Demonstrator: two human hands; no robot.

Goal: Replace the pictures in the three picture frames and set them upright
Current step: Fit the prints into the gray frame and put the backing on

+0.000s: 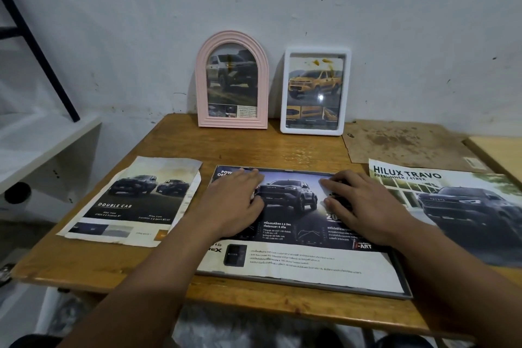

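A grey frame (pixel 401 271) lies flat at the table's front, with a dark truck picture (pixel 293 223) laid in it. My left hand (pixel 234 203) presses flat on the picture's left half, and my right hand (pixel 361 203) presses on its right half with fingers spread. At the back, a pink arched frame (pixel 202 87) and a white rectangular frame (pixel 347 87) stand upright against the wall, each holding a truck picture.
A loose "Double Cab" picture (pixel 132 200) lies at the left of the wooden table (pixel 282 147). A "Hilux Travo" picture (pixel 452 206) lies at the right, with a brown backing board (pixel 404 141) behind it. A white shelf (pixel 42 138) stands to the left.
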